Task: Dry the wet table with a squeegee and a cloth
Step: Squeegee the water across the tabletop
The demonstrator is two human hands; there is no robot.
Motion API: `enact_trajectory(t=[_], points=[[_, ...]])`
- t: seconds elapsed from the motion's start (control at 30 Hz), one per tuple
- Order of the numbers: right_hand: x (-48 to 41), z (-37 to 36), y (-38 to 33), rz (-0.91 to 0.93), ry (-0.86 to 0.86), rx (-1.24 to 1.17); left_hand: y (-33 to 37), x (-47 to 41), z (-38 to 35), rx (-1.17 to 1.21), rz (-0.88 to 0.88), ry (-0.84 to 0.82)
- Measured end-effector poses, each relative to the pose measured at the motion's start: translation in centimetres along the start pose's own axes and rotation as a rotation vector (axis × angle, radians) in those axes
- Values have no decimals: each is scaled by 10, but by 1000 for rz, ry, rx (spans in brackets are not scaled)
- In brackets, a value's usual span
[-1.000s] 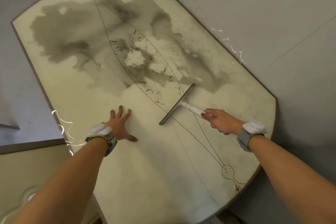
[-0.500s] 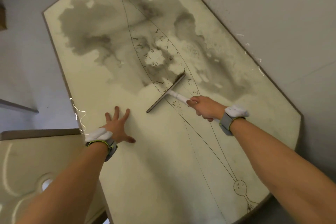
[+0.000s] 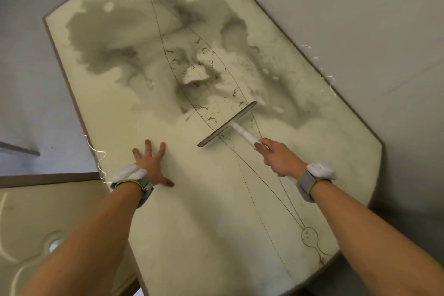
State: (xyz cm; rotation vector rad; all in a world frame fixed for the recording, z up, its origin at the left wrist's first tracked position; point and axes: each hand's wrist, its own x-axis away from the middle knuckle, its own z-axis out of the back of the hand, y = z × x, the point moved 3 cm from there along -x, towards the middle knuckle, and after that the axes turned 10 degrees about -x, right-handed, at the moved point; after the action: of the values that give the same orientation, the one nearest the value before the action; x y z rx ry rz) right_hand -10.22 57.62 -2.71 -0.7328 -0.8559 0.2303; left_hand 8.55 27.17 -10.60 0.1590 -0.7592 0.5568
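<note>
Holding squeegee [image 3: 227,124], our right grip [image 3: 281,160] | left grip [image 3: 150,163] flat | risk: shoving puddle [image 3: 115,41] off tabletop [image 3: 216,211] at 12 o'clock

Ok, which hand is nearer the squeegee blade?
Right. The right hand grips the squeegee handle just behind the blade; the left hand rests flat on the table, off to the blade's left, apart from it.

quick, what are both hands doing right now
Left hand: open, fingers spread, pressed flat on the table.
Right hand: closed around the white handle of the squeegee, whose blade sits at the near edge of the wet patch.
</note>
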Motion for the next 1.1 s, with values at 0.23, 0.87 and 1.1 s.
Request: enact_trajectory(t=[0.23,0.87,1.1], points=[[113,-27,93,-170,460,-473,131,19,25,-2,-295,189],[225,-103,174,-431,650,-503,230,67,-42,-463,-617,160],[245,-116,183,-440,615,-493,230,62,-38,-430,-613,198]])
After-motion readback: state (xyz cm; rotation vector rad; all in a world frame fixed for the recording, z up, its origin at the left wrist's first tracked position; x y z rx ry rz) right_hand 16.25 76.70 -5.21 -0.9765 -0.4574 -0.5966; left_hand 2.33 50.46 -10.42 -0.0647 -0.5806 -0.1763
